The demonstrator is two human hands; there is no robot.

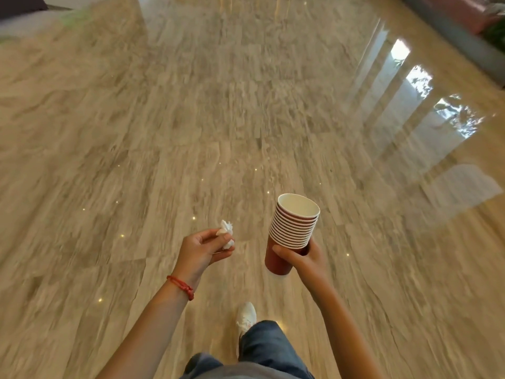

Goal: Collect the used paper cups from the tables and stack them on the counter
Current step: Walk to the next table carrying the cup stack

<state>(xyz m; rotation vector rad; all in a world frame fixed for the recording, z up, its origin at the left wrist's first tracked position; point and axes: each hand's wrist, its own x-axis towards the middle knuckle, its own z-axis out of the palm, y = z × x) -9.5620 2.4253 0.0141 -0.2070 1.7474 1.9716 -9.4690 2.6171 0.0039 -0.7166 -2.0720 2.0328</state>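
Red-brown paper, nested rim over rim, makes up the tall stack of used paper cups that our right hand carries, fingers curled round the lowest cup while the white-lined mouths lean a little away from us. Our left hand pinches a crumpled white paper tissue between thumb and fingertips; a red cord bracelet circles that wrist. Beneath us lies a glossy beige marble floor, bright with window reflections, and one white sneaker steps ahead below blue jeans. No table or counter shows clearly, so we judge this to be the walk between them. To carry well, we keep the stack close to upright, since the upper cups sit only by friction and a swing could slide them off. We hold low but firmly without crushing the bottom cup. The polished floor may be slippery, so steady steps suit us. The tissue keeps our left hand from steadying the top rim.
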